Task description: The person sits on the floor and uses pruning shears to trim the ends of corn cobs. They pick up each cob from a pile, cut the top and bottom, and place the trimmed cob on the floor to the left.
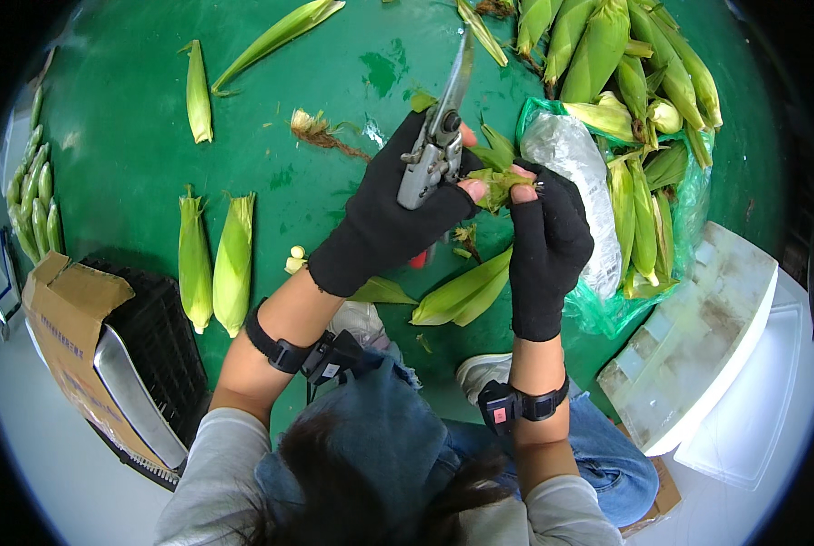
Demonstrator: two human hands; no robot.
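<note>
My left hand [407, 198], in a black fingerless glove, holds a pair of metal pruning shears [441, 147] with the blade pointing away from me. The shears' handles are mostly hidden under the hand. Between my thumbs and fingers is a green corn husk piece [496, 188], and its lower side is hidden. My right hand [550, 225], gloved the same way, pinches the right end of this piece. Below the hands, loose green husk leaves [465, 290] lie on the green surface [127, 157]. Brown corn silk with a husk scrap [322, 133] lies beyond my left hand.
Two husked ears [212, 263] lie at left, beside a black crate [154, 334] and cardboard box [73, 307]. Unpeeled corn [598, 54] is heaped at upper right. A green plastic bag [693, 198] holds more corn. A white foam box [693, 341] stands at lower right.
</note>
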